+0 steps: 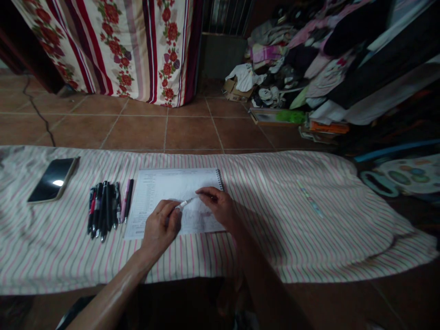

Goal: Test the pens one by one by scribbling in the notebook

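My left hand (158, 225) is closed round the white, clear-looking barrel of a slim pen (186, 202), which slants up to the right. At its thin end the fingertips of my right hand (220, 207) are pinched together; exactly what they grip there is too small to make out. Both hands are over a spiral-bound notebook (172, 181) with a printed sheet showing on its left side. Left of the notebook lies a bunch of mostly black pens (105, 208), with a pink pen (124, 201) and a black pen (129, 200) side by side next to it.
A striped cloth (261, 183) covers the low surface. A phone (53, 179) lies at the left, and a pale patterned strip or pen (310, 199) at the right. Beyond are a tiled floor (137, 130), a flowered curtain (137, 46) and heaped clothes (295, 59).
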The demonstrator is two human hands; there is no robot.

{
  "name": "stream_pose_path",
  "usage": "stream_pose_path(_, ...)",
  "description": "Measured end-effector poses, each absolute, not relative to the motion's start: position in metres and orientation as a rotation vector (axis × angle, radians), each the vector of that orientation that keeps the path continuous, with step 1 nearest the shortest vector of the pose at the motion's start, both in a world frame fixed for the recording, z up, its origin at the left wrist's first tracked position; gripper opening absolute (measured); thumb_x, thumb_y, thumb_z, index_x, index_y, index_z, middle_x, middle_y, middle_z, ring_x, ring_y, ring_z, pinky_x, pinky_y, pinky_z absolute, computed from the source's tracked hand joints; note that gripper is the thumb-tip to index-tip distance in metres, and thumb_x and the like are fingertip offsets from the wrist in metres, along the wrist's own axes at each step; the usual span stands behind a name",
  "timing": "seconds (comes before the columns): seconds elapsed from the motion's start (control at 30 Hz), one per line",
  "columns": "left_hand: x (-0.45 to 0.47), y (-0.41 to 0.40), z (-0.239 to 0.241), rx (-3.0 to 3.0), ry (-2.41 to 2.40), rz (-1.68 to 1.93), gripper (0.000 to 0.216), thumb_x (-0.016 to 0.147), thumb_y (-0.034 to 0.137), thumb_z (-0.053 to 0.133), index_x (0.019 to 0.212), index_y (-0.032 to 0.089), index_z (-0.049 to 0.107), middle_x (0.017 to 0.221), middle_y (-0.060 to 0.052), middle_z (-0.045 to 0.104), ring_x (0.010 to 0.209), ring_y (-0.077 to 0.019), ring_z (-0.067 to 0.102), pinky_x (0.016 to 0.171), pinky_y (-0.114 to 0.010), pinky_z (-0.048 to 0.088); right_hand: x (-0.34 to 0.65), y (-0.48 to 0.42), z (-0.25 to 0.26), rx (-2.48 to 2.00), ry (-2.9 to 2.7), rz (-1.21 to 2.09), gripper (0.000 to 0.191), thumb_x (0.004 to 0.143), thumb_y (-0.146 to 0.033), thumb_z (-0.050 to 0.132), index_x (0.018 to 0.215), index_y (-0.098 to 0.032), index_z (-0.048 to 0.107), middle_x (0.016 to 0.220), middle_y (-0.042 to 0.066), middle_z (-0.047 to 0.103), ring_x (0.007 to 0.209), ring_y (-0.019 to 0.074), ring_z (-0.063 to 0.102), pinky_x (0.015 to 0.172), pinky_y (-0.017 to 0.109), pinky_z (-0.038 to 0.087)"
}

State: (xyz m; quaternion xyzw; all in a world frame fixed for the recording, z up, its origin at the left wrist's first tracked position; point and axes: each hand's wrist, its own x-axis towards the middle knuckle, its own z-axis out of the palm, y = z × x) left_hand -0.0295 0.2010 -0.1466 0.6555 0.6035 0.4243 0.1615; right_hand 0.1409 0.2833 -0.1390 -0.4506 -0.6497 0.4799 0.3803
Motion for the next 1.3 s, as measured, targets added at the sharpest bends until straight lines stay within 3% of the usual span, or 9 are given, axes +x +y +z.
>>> stream_pose_path(0.3, -0.0293, 0.2017, -0.1476, 1.909, 1.755, 1.157, 0.019, 0.088, 0.021, 0.043, 0.098, 0.019, 0.060, 0.091, -0.005, 0.062, 0.085, -0.0159, 0.060, 0.076, -0.029, 0.050, 0.1426, 0.2821, -0.1409, -1.126, -1.743, 1.172, 0.015, 0.079, -0.025, 0.056, 0.087, -0.021, 0.069, 0.088, 0.003, 0.067, 0.080, 0.0140, 0.061, 0.071, 0.026, 0.047)
stream_pose_path(1.3, -0.0293, 0.2009, -0.1505, 1.993, 1.736, 1.119, 0.019, 0.089, 0.020, 0.043, 0.101, 0.018, 0.058, 0.092, -0.005, 0.061, 0.085, -0.0154, 0.060, 0.074, -0.027, 0.050, 0.1433, 0.2811, -0.1445, -1.082, -1.843, 1.163, 0.015, 0.081, -0.025, 0.057, 0.090, -0.020, 0.067, 0.089, 0.004, 0.065, 0.084, 0.0149, 0.061, 0.075, 0.028, 0.048)
